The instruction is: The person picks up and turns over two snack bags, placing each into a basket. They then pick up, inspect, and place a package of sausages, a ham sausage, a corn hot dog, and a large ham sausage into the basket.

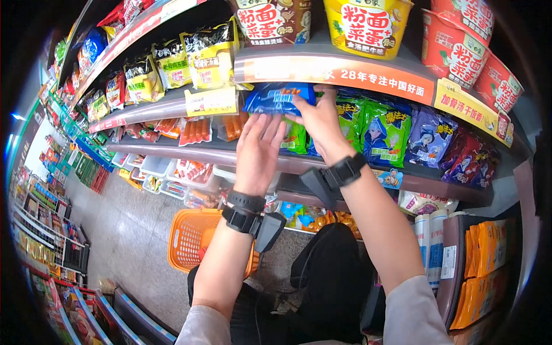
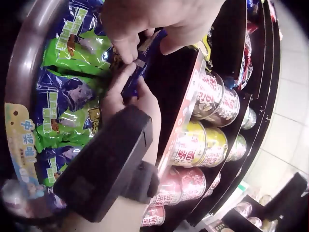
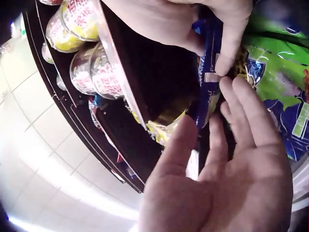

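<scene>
A shiny blue packet [image 1: 263, 99] with a barcode sits at the shelf opening, just below the orange price strip. My right hand [image 1: 324, 122] pinches its right end between thumb and fingers. My left hand [image 1: 261, 150] is under the packet's left part, palm up, its long fingers straight and their tips at the lower edge. In the right wrist view, the blue packet [image 3: 208, 60] stands edge-on, with its end between the left hand's [image 3: 222, 183] thumb and fingers. Green and blue snack packets [image 1: 386, 129] line the shelf right beside my right hand.
Above, cup noodles [image 1: 368, 29] stand on a shelf fronted by an orange strip [image 1: 339, 73]. Yellow noodle bags [image 1: 213, 54] and packed sausages [image 1: 195, 131] are to the left. An orange basket [image 1: 187, 241] is on the floor near my legs. Purple packets [image 1: 430, 138] sit farther right.
</scene>
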`<state>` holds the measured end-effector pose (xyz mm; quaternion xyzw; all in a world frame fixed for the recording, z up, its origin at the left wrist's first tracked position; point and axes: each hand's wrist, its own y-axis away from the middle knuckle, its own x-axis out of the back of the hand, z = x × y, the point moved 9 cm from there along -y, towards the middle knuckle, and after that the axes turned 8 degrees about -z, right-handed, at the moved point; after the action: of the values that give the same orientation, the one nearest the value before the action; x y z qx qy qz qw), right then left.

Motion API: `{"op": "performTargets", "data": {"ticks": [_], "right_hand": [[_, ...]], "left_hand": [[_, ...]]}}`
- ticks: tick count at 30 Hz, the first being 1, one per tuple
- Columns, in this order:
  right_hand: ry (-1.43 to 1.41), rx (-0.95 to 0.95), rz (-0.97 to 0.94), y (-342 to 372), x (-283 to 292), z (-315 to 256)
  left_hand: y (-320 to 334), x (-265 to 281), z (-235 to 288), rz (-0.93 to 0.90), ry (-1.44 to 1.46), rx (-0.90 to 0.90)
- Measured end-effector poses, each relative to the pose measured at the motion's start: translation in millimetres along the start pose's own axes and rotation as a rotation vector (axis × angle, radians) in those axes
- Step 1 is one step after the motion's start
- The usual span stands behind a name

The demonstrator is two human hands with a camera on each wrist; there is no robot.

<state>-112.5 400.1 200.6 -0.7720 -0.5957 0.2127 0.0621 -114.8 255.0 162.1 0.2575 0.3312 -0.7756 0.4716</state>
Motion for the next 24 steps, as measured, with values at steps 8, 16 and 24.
{"op": "performTargets", "data": {"ticks": [8, 16, 24], "right_hand": [[0.212, 0.156, 0.240, -38, 24, 18], [0.765, -0.032, 0.090, -50, 31, 7], [0.776, 0.074, -0.011, 10, -15, -35]], "left_hand": [[-20, -16, 2, -0.142, -0.142, 0.087], [-25, -27, -2, -0.204, -0.248, 0.082], [120, 42, 7, -0.282, -0.755, 0.117]]}}
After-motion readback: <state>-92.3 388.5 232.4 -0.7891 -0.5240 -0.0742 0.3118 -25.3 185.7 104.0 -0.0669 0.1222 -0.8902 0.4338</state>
